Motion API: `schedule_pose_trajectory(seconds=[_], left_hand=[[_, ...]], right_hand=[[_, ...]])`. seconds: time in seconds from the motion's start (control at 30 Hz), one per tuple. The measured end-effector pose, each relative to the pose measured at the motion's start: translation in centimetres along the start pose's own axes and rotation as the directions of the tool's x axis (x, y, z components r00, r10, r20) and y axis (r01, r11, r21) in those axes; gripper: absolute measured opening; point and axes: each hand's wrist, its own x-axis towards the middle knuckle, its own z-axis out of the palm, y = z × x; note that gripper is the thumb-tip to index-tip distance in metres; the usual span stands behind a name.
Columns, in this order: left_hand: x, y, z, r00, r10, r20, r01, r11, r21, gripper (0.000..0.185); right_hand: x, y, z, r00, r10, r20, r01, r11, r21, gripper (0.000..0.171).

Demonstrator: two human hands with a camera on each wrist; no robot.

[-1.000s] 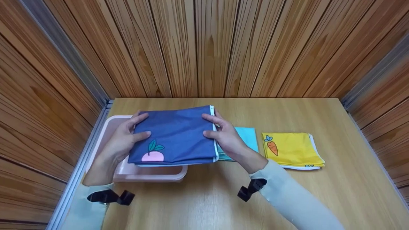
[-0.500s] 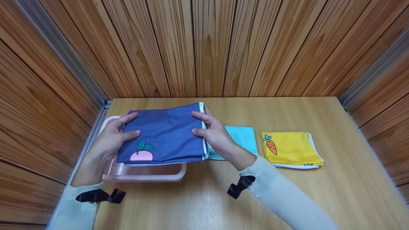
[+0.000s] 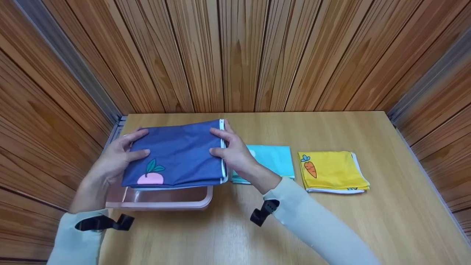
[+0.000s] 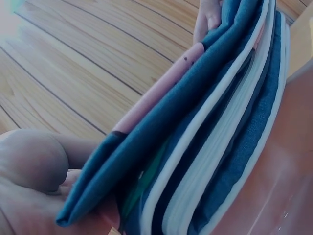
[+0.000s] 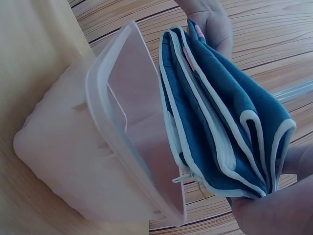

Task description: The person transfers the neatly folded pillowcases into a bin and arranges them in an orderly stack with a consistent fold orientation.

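Observation:
Both hands hold up a folded navy cloth (image 3: 180, 152) with white edging and a pink fruit print. My left hand (image 3: 116, 156) grips its left edge, thumb on top and other fingers underneath. At the right edge, my right hand (image 3: 235, 152) pinches the layers the same way. A pale pink plastic bin (image 3: 165, 205) stands below the cloth, which covers much of its opening in the head view. The right wrist view shows the folded layers (image 5: 210, 117) above the bin's rim (image 5: 105, 93), apart from it.
A folded turquoise cloth (image 3: 274, 160) lies on the wooden table (image 3: 228, 235), partly behind my right hand. Farther right lies a folded yellow cloth (image 3: 333, 171) with a carrot print. Wood-plank walls (image 3: 239, 55) enclose the back and sides.
Both hands have moved left with the navy cloth, bringing it farther over the bin. More of the turquoise cloth shows. The grip looks the same.

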Motion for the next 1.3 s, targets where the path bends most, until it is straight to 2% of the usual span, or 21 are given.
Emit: schedule_pose_trajectory(seconds=[0.17, 0.4, 0.6, 0.83, 1.07, 1.3], left_hand=[[-0.2, 0.1, -1.4, 0.999, -0.021, 0.027, 0.021, 1.000, 0.015, 0.067], [-0.1, -0.2, -3.0, 0.999, -0.028, 0.039, 0.027, 0.999, 0.045, 0.069], [0.1, -0.6, -3.9, 0.998, -0.044, 0.054, 0.043, 0.999, 0.021, 0.071], [0.0, -1.5, -4.8, 0.996, -0.044, 0.072, 0.043, 0.999, 0.009, 0.066], [-0.1, -2.8, -5.4, 0.994, -0.081, 0.067, 0.080, 0.997, 0.015, 0.066], [0.1, -3.7, -5.6, 0.992, -0.113, 0.060, 0.112, 0.994, 0.014, 0.065]], right_hand=[[0.1, -0.5, 0.6, 1.000, 0.009, 0.014, -0.009, 1.000, -0.013, 0.061], [0.2, -0.7, 1.7, 0.999, 0.014, 0.037, -0.015, 0.999, 0.028, 0.059], [0.6, -0.5, 2.6, 0.999, 0.029, 0.039, -0.030, 0.999, 0.031, 0.057], [0.6, 0.4, 3.8, 0.999, 0.043, 0.026, -0.044, 0.998, 0.033, 0.058], [0.4, 1.3, 5.0, 0.994, 0.103, 0.035, -0.099, 0.992, -0.083, 0.057], [0.2, 2.1, 5.3, 0.992, 0.113, 0.059, -0.108, 0.991, -0.083, 0.057]])
